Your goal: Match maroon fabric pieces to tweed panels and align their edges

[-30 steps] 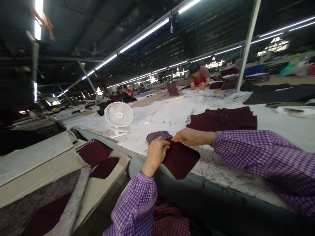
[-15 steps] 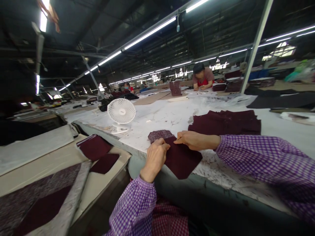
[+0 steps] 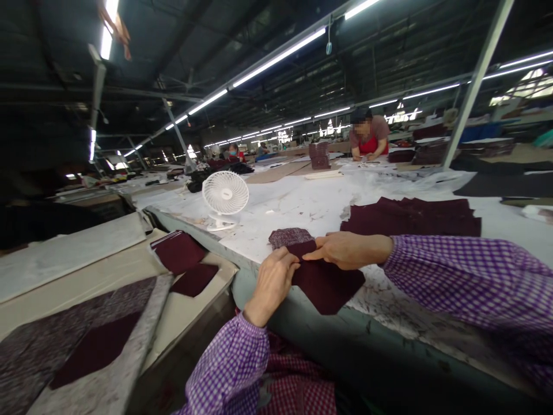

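A dark maroon fabric piece (image 3: pixel 332 288) with angled corners lies partly on the white tabletop, its lower part hanging over the near edge. My left hand (image 3: pixel 273 281) is closed on its left side, fingertips pinched together at the cloth. From the right, my right hand (image 3: pixel 342 249) grips the upper part, its index finger stretched towards my left fingertips and the thumb hidden. Just beyond both hands, a speckled maroon-grey piece (image 3: pixel 290 237) shows with its back face up. Whether it is joined to the maroon piece, I cannot tell.
A white fan (image 3: pixel 225 193) stands on the table (image 3: pixel 280 199) at the left. Maroon panels (image 3: pixel 412 216) lie stacked beyond my right forearm. On a lower surface at left are more maroon pieces (image 3: pixel 179 252). A person (image 3: pixel 369 138) leans over the table further back.
My right index finger has moved left across the cloth, closer to my left fingertips. The left hand keeps its hold. The whole view has shifted slightly.
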A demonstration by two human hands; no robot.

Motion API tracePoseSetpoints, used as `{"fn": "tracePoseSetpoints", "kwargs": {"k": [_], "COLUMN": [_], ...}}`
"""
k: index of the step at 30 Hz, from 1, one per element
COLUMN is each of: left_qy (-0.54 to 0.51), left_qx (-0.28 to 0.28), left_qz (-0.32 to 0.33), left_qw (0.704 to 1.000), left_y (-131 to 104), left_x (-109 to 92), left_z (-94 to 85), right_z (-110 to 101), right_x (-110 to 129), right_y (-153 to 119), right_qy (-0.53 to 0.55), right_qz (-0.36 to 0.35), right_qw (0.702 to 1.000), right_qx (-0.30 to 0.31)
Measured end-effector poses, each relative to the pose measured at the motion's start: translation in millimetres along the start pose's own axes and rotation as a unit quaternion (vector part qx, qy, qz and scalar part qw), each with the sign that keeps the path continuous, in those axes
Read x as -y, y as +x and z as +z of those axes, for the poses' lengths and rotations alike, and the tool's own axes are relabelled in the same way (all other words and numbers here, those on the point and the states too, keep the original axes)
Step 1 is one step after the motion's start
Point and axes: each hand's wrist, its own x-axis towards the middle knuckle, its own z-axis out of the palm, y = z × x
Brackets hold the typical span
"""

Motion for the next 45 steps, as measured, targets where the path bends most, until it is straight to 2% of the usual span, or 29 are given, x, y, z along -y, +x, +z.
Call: {"fn": "tracePoseSetpoints", "kwargs": {"k": [4,8,10,13,17,21,24,28,32,37,39,41,45], "left_qy": [0.059,0.075,0.017,-0.089,-0.144,-0.11,-0.046,-0.012,-0.025,-0.126,-0.151,-0.168,-0.152], "left_qx": [-0.026,-0.03,-0.052,-0.093,-0.093,-0.091,-0.099,-0.102,-0.117,-0.207,-0.188,-0.152,-0.12], "left_qz": [0.041,0.091,0.064,-0.022,-0.09,-0.064,-0.034,-0.027,-0.01,-0.037,-0.026,-0.016,-0.011], "left_qw": [0.997,0.993,0.996,0.991,0.981,0.988,0.993,0.994,0.993,0.969,0.97,0.974,0.981], "left_y": [-8,-13,-15,-20,-23,-26,-29,-33,-36,-38,-37,-37,-40], "left_x": [2,4,4,5,4,5,6,7,10,5,0,-2,0], "left_z": [-2.0,-3.5,-3.8,-4.8,-5.1,-2.6,-0.2,2.8,3.7,1.8,2.8,5.2,10.2], "right_z": [-7,-9,-7,-4,-4,-9,-13,-15,-8,11,15,15,11], "right_x": [6,8,7,7,9,13,15,18,23,30,28,21,1], "right_y": [4,7,8,7,7,8,9,13,13,6,4,5,16], "right_qy": [-0.022,-0.038,-0.041,-0.044,-0.054,-0.061,-0.066,-0.071,-0.091,-0.128,-0.116,-0.077,0.068], "right_qz": [0.003,-0.009,-0.012,-0.012,-0.008,-0.008,-0.02,-0.04,-0.051,-0.036,-0.012,0.015,0.018], "right_qw": [0.999,0.999,0.999,0.999,0.998,0.997,0.997,0.996,0.994,0.985,0.984,0.988,0.995], "right_qx": [0.034,0.035,0.033,0.026,0.034,0.049,0.042,0.034,-0.009,-0.111,-0.135,-0.131,-0.064]}}
